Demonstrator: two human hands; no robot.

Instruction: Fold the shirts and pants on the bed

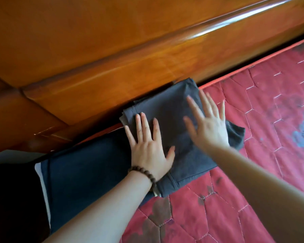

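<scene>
Stack at the bed's [253,155] far edge, against the headboard [112,50]. Navy garment [88,165] lies folded at left; grey pants [167,109] folded on top, overlapping its right end. Judged: these two done (no unfolded items in view).

Left hand [150,148]: fingers straight and spread, pressing flat on the pants. Right hand [207,123]: fingers spread and straight, blurred, over the pants' right side; contact unclear. Nothing gripped.

Bed [263,120]: red quilted cover with stitched hexagons and dark blotches, fills lower right of frame.
Folded grey garment [167,109]: lies on bed, centre frame, against the wooden board.
Dark navy garment [88,165]: lies on bed at lower left, partly under the grey one.
</scene>
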